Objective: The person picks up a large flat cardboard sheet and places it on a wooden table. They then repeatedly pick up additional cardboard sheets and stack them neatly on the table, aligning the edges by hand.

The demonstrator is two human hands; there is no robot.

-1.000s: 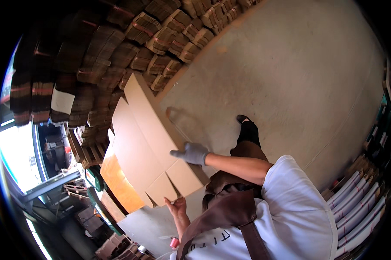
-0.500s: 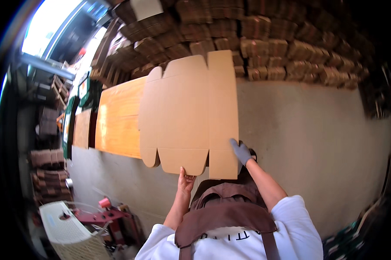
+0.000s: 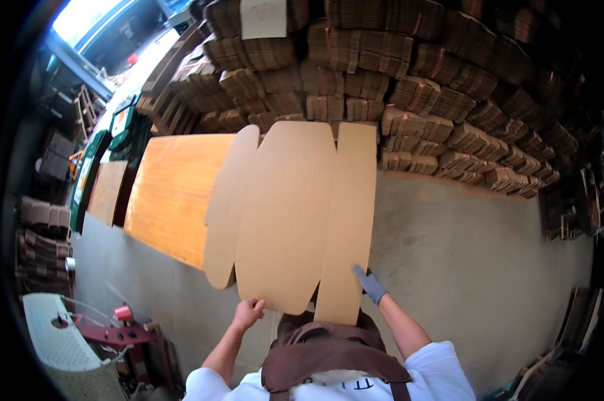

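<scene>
A flat die-cut cardboard box blank (image 3: 285,214) stretches out in front of me, its left part over the orange tabletop (image 3: 175,194). Bare, my left hand (image 3: 250,313) pinches the blank's near edge, left of its middle. At the right edge, my right hand (image 3: 371,283) wears a grey glove and grips the board, thumb on top and the other fingers hidden underneath. Slots split the blank into a narrow left flap, a broad middle panel and a long right strip.
Bundled stacks of cardboard (image 3: 416,134) line the far side. Left of the orange tabletop are a smaller wooden board (image 3: 107,192) and green equipment (image 3: 88,180). A maroon machine (image 3: 125,341) with a pale perforated cover (image 3: 61,334) stands at lower left.
The blank now sits lower in view and is slightly tilted. My left hand has shifted left along its near edge, and its fingers are curled more tightly. My right hand still holds the right edge.
</scene>
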